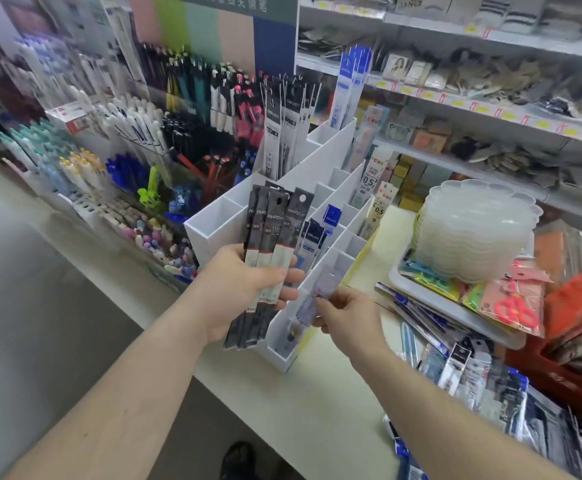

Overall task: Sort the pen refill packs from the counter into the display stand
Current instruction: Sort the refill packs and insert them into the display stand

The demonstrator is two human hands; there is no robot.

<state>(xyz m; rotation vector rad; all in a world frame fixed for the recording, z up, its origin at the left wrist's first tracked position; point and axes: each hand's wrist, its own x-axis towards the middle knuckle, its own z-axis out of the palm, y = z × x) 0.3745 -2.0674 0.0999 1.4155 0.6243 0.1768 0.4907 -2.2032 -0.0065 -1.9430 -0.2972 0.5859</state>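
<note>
The left hand (244,289) is gripping dark packs (269,244); the right hand (345,315) is pinching a clear pack (308,303) into the stand (331,150). Many loose packs (490,386) are lying at four o'clock, unsorted.

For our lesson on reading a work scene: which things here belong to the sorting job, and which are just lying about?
Part of the job:
- dark refill packs gripped in the left hand
- pale pack pinched by the right hand
- white display stand
- loose packs on the counter

Just lying about:
- stacked clear trays
- pink scissors pack
- pens on racks
</note>
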